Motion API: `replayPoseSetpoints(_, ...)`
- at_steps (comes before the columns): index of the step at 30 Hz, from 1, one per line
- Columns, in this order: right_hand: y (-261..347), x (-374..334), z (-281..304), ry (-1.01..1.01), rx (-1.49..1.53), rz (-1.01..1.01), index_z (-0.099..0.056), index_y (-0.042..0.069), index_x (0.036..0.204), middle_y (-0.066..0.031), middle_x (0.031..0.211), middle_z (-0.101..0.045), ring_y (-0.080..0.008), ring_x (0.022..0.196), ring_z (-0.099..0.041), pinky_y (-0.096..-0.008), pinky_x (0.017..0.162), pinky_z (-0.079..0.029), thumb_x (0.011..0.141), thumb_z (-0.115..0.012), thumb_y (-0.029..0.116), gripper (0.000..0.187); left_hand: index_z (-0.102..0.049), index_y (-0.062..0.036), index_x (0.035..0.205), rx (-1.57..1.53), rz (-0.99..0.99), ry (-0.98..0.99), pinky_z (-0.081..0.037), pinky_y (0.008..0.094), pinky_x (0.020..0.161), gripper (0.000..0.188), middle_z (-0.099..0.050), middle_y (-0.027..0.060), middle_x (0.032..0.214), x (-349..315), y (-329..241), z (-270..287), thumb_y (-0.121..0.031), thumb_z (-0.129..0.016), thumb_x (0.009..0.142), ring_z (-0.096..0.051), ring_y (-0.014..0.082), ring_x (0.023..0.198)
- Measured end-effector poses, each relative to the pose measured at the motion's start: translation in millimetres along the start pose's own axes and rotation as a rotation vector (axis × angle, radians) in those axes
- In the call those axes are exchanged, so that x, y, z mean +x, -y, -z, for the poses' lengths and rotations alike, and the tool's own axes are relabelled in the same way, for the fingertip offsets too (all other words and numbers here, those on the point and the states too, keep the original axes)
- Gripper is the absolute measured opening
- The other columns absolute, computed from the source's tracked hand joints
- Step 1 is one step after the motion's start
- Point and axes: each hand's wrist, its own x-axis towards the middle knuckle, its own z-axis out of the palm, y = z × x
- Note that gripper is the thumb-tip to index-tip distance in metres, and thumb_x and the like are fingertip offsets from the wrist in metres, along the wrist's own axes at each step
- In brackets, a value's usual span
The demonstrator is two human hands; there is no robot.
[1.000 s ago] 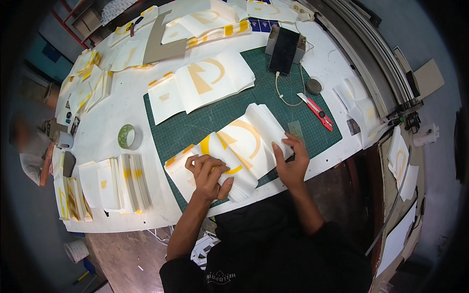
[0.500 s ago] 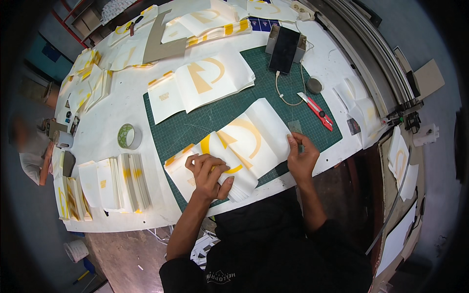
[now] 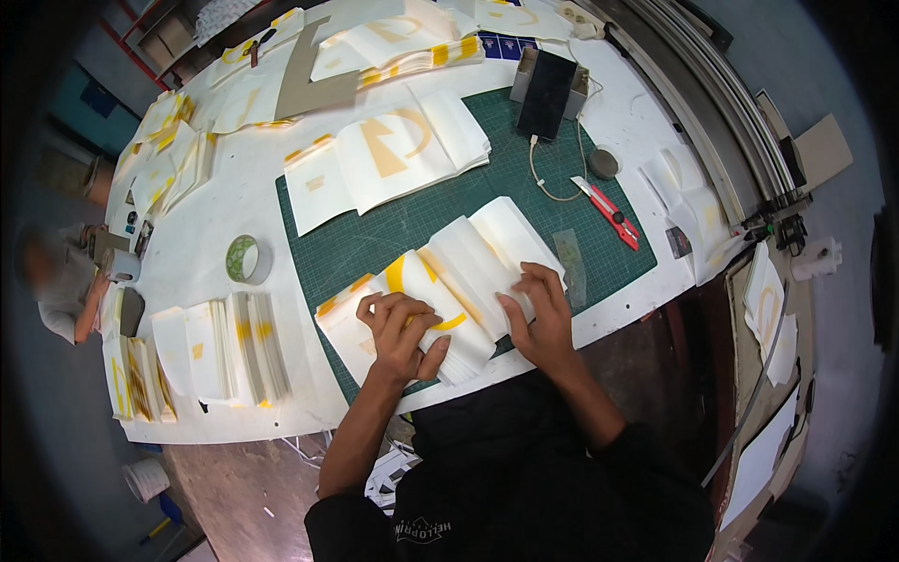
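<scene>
The left hand (image 3: 398,342) lies on the bundle (image 3: 468,281) of folded sheets, its fingers bent and a little spread, its thumb apart from them. The bundle is on the green mat (image 3: 393,236), at the side nearest to the person, and slants up toward the right. For good work, I think, this hand should press evenly, so that the layers below do not slide.

The right hand (image 3: 545,326) is at the right part of the bundle, with thumb and forefinger apart and the other fingers bent. I cannot tell whether a fingertip presses the paper. It would be better, in my judgement, to bring the edges together first, and only then to stroke along the fold with light, equal force; a hurried stroke could make a crooked crease.

Now the containers, also from the left. A white tub (image 3: 124,268) stands near the co-worker; what it holds I cannot see. On the floor is a white bucket (image 3: 145,480), and its contents are not clear. Beyond the mat's far right part, a grey box (image 3: 571,98) has a dark phone (image 3: 546,94) leaning at its front; its inside is hidden. At the far right there is a white jug (image 3: 817,258), whose contents do not show.
</scene>
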Motion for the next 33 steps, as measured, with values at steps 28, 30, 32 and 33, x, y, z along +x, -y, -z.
replayPoseSetpoints(28,-26,-5,3,-0.117,-0.564,-0.131,-0.069,-0.006,0.113,-0.0215,0.120,-0.058,-0.0369,0.115,-0.052,-0.0528,0.096,-0.038,0.090,-0.076,0.022,0.037,-0.075,-0.0099,0.086,0.054,0.000,0.015,-0.027,0.0517,0.097,0.031,-0.063,0.0076,0.087,-2,-2,2,-0.037,-0.067,0.073,-0.055,0.0271,0.096)
replayPoseSetpoints(30,-18,-1,4,-0.188,-0.384,-0.126,-0.067,-0.004,0.115,-0.0197,0.115,-0.060,-0.0335,0.107,-0.057,-0.0481,0.092,-0.043,0.087,-0.078,0.015,0.035,-0.076,-0.0099,0.086,0.050,-0.003,0.022,-0.027,0.0513,0.096,0.030,-0.063,0.0077,0.087,-2,-2,3,-0.036,-0.068,0.072,-0.055,0.0272,0.096)
replayPoseSetpoints(32,-11,2,5,-0.281,-0.006,-0.180,-0.064,-0.004,0.115,-0.0166,0.109,-0.064,-0.0272,0.098,-0.062,-0.0406,0.087,-0.048,0.085,-0.080,0.006,0.036,-0.076,-0.0100,0.086,0.048,0.000,0.023,-0.027,0.0516,0.096,0.030,-0.063,0.0080,0.088,-2,-2,3,-0.035,-0.069,0.072,-0.055,0.0271,0.097)
replayPoseSetpoints(33,-13,1,5,-0.332,0.158,-0.276,-0.063,-0.003,0.115,-0.0148,0.105,-0.065,-0.0237,0.095,-0.063,-0.0362,0.084,-0.049,0.085,-0.080,0.003,0.036,-0.076,-0.0101,0.086,0.044,0.002,0.024,-0.027,0.0518,0.097,0.030,-0.063,0.0081,0.088,-1,-2,3,-0.035,-0.069,0.072,-0.055,0.0271,0.097)
